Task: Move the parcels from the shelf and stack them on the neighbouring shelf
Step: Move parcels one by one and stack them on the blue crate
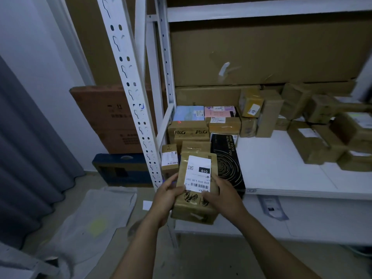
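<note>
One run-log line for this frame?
left hand, right hand: gripping | brown taped parcel, white label | at front edge of white metal shelf

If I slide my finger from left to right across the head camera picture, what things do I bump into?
First the grey curtain → blue box on the floor → small labelled parcel → held parcel → black box with gold rings → pile of brown parcels.

The parcel (196, 190) is brown cardboard under glossy tape, with a matt white paper label (198, 174). The shelf (281, 168) looks smooth white; its upright (128, 93) is painted metal.
</note>
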